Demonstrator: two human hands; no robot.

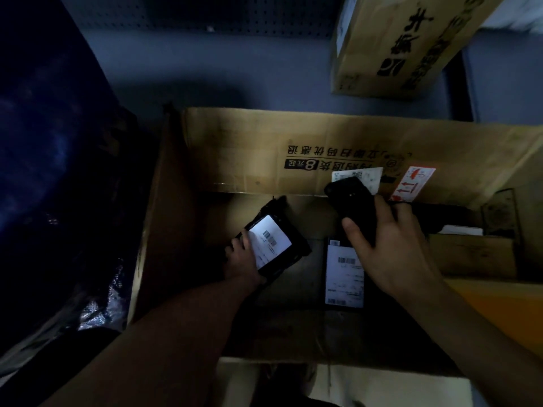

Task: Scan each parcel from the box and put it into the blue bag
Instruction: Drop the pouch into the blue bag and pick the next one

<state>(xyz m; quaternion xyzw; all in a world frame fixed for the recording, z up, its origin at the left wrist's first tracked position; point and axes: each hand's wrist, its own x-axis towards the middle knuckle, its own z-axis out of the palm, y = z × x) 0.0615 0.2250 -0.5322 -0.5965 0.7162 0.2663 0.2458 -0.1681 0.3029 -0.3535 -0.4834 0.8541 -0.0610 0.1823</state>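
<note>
A large open cardboard box fills the middle of the view. Inside it, my left hand grips a black plastic parcel with a white barcode label facing up, tilted off the box floor. My right hand holds a black handheld scanner above the box's right half. Beneath that hand lies a second black parcel flat on the box floor, its white label showing. The dark blue bag stands to the left of the box.
A smaller brown carton lies at the right inside the big box. Another printed cardboard carton stands behind, top right. A red-and-white fragile sticker is on the box's far wall. The scene is dim.
</note>
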